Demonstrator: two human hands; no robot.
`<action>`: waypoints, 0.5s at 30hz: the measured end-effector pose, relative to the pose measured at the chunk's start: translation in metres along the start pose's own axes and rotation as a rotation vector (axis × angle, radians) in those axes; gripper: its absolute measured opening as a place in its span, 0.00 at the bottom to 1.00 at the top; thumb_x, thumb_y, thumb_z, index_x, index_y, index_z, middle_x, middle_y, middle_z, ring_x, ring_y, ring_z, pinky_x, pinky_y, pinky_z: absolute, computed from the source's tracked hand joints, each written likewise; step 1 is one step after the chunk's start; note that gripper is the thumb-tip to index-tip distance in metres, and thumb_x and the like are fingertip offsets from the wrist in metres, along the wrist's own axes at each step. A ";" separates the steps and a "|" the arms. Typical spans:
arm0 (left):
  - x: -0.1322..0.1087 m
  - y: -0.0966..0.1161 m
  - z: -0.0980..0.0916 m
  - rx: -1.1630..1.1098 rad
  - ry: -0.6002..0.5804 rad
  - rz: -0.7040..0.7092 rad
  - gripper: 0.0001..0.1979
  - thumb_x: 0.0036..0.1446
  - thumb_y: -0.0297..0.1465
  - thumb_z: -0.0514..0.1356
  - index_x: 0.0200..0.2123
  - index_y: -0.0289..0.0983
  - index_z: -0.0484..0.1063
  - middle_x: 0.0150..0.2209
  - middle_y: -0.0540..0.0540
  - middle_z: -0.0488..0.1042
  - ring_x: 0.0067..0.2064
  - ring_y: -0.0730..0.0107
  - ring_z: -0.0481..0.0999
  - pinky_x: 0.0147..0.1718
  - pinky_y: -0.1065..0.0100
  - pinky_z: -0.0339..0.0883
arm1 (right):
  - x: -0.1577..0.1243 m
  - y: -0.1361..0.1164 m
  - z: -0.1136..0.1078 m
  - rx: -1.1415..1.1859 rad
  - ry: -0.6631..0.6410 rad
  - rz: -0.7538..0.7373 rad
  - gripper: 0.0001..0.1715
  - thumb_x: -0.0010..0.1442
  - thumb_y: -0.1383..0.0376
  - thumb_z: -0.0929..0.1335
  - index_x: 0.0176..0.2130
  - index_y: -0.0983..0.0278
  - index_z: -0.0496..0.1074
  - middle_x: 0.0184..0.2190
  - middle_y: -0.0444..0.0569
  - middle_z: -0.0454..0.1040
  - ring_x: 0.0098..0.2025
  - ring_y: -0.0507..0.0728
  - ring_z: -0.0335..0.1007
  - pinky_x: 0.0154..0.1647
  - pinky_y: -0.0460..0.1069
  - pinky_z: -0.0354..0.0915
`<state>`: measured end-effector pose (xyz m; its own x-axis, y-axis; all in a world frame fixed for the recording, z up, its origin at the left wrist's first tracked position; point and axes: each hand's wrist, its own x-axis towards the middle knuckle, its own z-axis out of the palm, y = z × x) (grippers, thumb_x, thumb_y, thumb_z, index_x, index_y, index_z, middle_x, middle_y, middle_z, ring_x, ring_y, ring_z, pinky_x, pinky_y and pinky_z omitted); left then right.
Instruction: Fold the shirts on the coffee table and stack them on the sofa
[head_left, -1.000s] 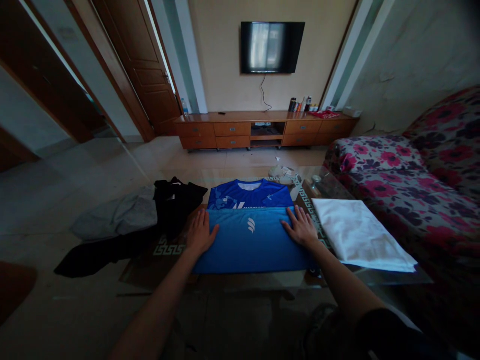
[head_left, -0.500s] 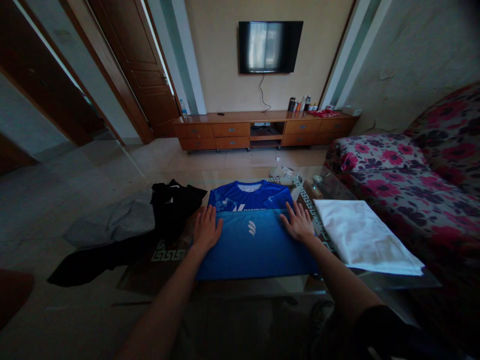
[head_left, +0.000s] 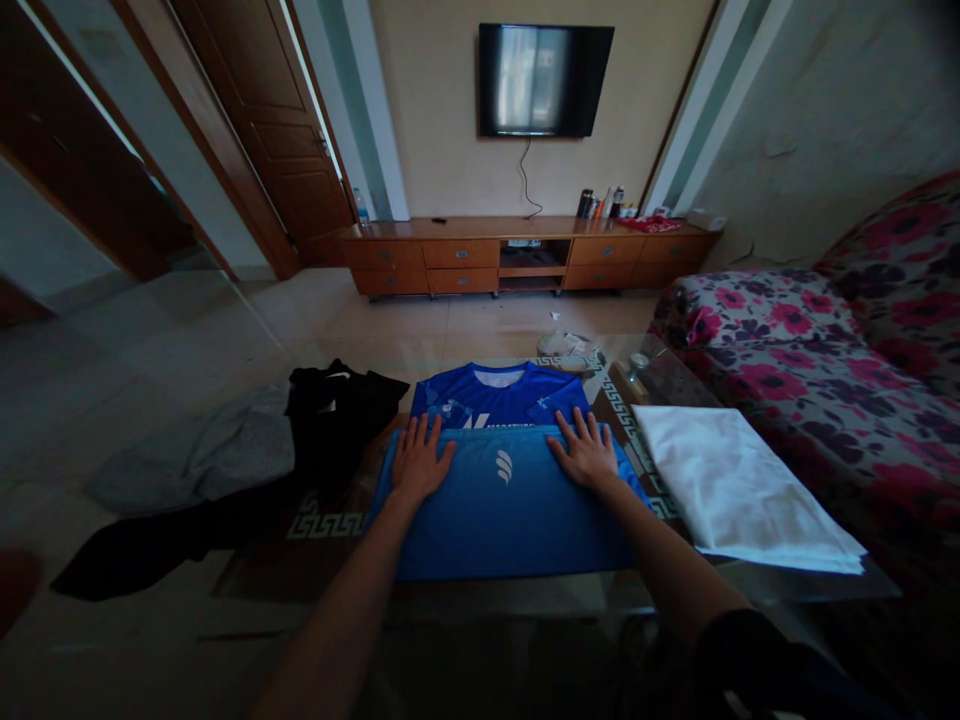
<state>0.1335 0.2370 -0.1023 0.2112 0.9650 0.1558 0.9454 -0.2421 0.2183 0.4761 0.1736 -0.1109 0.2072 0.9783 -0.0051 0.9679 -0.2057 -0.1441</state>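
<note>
Blue shirt (head_left: 504, 525) is lying on the glass table (head_left: 326, 525) with its collar pointing away, a lighter panel doubled over the chest and partly covering the lettering. From my remote post I am finding both hands empty: the left hand (head_left: 421, 460) is resting palm down, fingers spread, near the panel's upper left corner, and the right hand (head_left: 589, 455) is lying likewise toward its right end; neither is gripping the fabric. I am judging the step in hand to be pressing and smoothing a fold. In my assessment, the next move is calling for light, even pressure that keeps the panel's upper edge straight and the layers from slipping. Farther out, I am recording that a folded white cloth (head_left: 739, 490) is lying just beside the shirt on the right; a crumpled black garment (head_left: 341, 415) is lying to the left, against a grey cloth (head_left: 217, 445). Beyond these, a flowered sofa (head_left: 784, 320) is standing at right, and a wooden cabinet (head_left: 461, 253) is standing below a television (head_left: 544, 80).
</note>
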 end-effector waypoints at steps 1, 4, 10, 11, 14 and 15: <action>0.003 -0.002 -0.002 0.000 0.041 -0.013 0.36 0.70 0.47 0.44 0.73 0.34 0.52 0.74 0.36 0.52 0.75 0.50 0.46 0.71 0.46 0.44 | 0.002 0.001 -0.001 0.008 0.002 0.002 0.44 0.69 0.37 0.50 0.75 0.50 0.46 0.77 0.49 0.40 0.77 0.67 0.31 0.73 0.69 0.33; 0.011 -0.011 -0.005 0.031 0.142 -0.025 0.35 0.70 0.45 0.43 0.73 0.30 0.51 0.73 0.34 0.52 0.75 0.51 0.45 0.71 0.48 0.44 | 0.009 0.008 -0.002 0.035 0.046 0.043 0.44 0.70 0.39 0.49 0.75 0.54 0.45 0.77 0.50 0.39 0.77 0.65 0.32 0.74 0.66 0.35; 0.014 -0.035 0.011 0.028 0.003 -0.062 0.40 0.68 0.50 0.43 0.72 0.28 0.51 0.74 0.32 0.50 0.75 0.50 0.45 0.71 0.49 0.44 | 0.019 0.031 0.012 0.008 0.053 0.113 0.46 0.70 0.41 0.49 0.75 0.62 0.46 0.76 0.56 0.39 0.77 0.64 0.31 0.74 0.63 0.36; 0.014 -0.038 0.014 0.013 -0.018 -0.069 0.40 0.68 0.51 0.43 0.73 0.29 0.51 0.74 0.32 0.49 0.75 0.50 0.44 0.71 0.48 0.44 | 0.020 0.034 0.014 0.015 0.037 0.110 0.46 0.70 0.41 0.49 0.75 0.62 0.46 0.76 0.56 0.39 0.77 0.65 0.31 0.74 0.64 0.36; 0.021 -0.042 0.013 -0.065 -0.035 -0.109 0.40 0.69 0.51 0.41 0.73 0.29 0.50 0.74 0.31 0.48 0.75 0.48 0.44 0.70 0.46 0.45 | 0.023 0.039 0.014 0.091 0.067 0.119 0.48 0.70 0.40 0.48 0.75 0.66 0.45 0.76 0.58 0.38 0.77 0.66 0.32 0.74 0.64 0.38; 0.024 -0.044 0.010 -0.098 -0.012 -0.120 0.39 0.70 0.50 0.41 0.72 0.29 0.51 0.74 0.31 0.49 0.75 0.47 0.46 0.70 0.46 0.46 | 0.025 0.041 0.012 0.127 0.100 0.129 0.49 0.70 0.41 0.48 0.75 0.68 0.45 0.76 0.60 0.39 0.77 0.67 0.33 0.74 0.63 0.40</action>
<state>0.0999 0.2722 -0.1177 0.1014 0.9886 0.1114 0.9354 -0.1329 0.3276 0.5190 0.1897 -0.1284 0.3472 0.9355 0.0658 0.9083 -0.3180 -0.2719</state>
